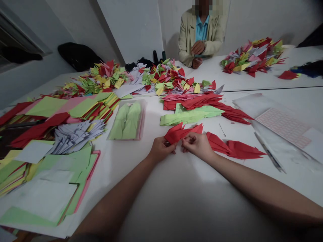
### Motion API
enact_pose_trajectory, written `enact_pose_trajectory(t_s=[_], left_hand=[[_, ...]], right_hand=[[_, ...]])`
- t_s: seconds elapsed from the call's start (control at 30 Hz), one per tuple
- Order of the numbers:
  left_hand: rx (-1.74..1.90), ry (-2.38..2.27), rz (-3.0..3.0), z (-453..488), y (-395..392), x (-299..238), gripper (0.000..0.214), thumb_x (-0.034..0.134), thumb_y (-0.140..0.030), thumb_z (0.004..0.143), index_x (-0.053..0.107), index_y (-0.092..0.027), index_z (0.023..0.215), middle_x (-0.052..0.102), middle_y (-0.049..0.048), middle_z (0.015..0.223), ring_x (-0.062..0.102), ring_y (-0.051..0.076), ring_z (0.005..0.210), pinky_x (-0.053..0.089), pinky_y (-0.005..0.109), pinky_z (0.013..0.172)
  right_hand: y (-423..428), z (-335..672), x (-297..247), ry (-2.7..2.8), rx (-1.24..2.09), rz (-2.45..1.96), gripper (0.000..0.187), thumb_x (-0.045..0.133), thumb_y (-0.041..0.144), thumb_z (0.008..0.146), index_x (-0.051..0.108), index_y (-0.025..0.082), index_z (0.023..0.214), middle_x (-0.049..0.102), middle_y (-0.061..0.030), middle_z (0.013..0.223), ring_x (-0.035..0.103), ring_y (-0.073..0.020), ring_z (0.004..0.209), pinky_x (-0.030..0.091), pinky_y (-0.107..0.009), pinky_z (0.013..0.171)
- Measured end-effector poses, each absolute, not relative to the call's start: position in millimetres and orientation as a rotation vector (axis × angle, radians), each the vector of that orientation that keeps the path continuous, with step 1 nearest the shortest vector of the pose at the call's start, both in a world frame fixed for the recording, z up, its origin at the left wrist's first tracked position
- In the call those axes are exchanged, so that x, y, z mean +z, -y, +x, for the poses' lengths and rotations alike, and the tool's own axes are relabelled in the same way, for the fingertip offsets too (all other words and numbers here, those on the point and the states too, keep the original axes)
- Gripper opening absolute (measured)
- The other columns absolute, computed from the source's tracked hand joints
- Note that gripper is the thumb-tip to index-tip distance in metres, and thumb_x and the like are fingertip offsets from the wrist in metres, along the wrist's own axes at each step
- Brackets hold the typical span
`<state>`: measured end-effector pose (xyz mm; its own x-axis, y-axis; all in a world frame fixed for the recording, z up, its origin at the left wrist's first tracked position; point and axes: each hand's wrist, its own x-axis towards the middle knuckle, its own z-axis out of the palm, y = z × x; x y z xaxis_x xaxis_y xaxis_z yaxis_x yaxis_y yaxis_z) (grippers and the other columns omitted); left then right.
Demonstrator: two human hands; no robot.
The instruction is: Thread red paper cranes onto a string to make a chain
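A red folded paper piece (175,132) with pointed tips is between my two hands. My left hand (161,148) is closed round its left end, thumb in front. My right hand (198,144) pinches at its near right side, and the fingertips partly hide the spot. Just right of that hand lie more red folded pieces (242,149), long and pointed. Behind my hands is a row of light green folded paper (191,115), with a stack of red folded paper (202,101) beyond it. A thin needle-like thing (222,129) rests on the table.
Stacked coloured paper (83,168) covers the left side, near a clear packet of green folded paper (127,119). Heaps of folded paper (108,75) stand behind, another heap (254,57) far right. A pen (268,151) and a printed sheet (284,126) lie right. A person (188,37) sits opposite.
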<state>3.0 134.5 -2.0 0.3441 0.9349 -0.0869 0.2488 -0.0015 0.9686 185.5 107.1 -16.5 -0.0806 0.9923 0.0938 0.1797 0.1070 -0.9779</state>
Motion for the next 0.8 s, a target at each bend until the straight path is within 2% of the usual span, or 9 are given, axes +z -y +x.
enact_pose_trajectory(t_s=[0.17, 0.3, 0.43, 0.63, 0.8], left_hand=[[0.833, -1.121, 1.515, 2.3, -134.0, -6.1, 0.025, 0.073, -0.035, 0.07, 0.067, -0.012, 0.074, 0.066, 0.0027, 0.061, 0.063, 0.014, 0.052, 0.054, 0.023, 0.051], [0.885, -1.13, 1.643, 1.3, -134.5, -8.2, 0.029, 0.075, -0.04, 0.072, 0.07, -0.013, 0.081, 0.068, 0.0029, 0.065, 0.065, 0.014, 0.058, 0.053, 0.022, 0.056], [0.957, -1.148, 1.687, 1.7, -135.1, -4.7, 0.032, 0.077, -0.042, 0.071, 0.068, -0.014, 0.083, 0.064, 0.0001, 0.062, 0.062, 0.012, 0.053, 0.05, 0.02, 0.052], [1.025, -1.198, 1.657, 0.3, -134.1, -1.0, 0.021, 0.072, -0.036, 0.075, 0.069, -0.016, 0.076, 0.064, 0.0002, 0.063, 0.062, 0.013, 0.055, 0.05, 0.021, 0.054], [0.988, -1.151, 1.885, -0.9, -132.1, -0.7, 0.008, 0.066, -0.023, 0.077, 0.071, -0.017, 0.076, 0.066, 0.0005, 0.064, 0.06, 0.012, 0.06, 0.048, 0.021, 0.059]], right_hand=[[-104.0, 185.8, -13.2, 1.479, 0.963, -1.198, 0.025, 0.059, 0.043, 0.087, 0.055, 0.021, 0.076, 0.065, -0.0013, 0.063, 0.066, -0.0167, 0.051, 0.049, -0.025, 0.045], [-102.3, 186.2, -9.8, 1.607, 0.726, -1.206, 0.027, 0.063, 0.043, 0.085, 0.058, 0.021, 0.07, 0.061, -0.0011, 0.061, 0.058, -0.0141, 0.05, 0.045, -0.026, 0.047], [-104.0, 187.9, -10.3, 1.702, 0.44, -1.142, 0.019, 0.059, 0.036, 0.089, 0.065, 0.021, 0.078, 0.062, -0.0043, 0.072, 0.058, -0.016, 0.063, 0.048, -0.028, 0.055], [-105.2, 189.9, -10.5, 1.737, 0.306, -1.03, 0.013, 0.062, 0.029, 0.088, 0.068, 0.024, 0.099, 0.065, -0.0083, 0.096, 0.063, -0.02, 0.087, 0.054, -0.033, 0.074], [-106.9, 190.5, -12.4, 1.827, 0.287, -0.918, 0.016, 0.062, 0.025, 0.089, 0.069, 0.027, 0.103, 0.069, -0.0062, 0.098, 0.063, -0.0205, 0.092, 0.053, -0.037, 0.08]])
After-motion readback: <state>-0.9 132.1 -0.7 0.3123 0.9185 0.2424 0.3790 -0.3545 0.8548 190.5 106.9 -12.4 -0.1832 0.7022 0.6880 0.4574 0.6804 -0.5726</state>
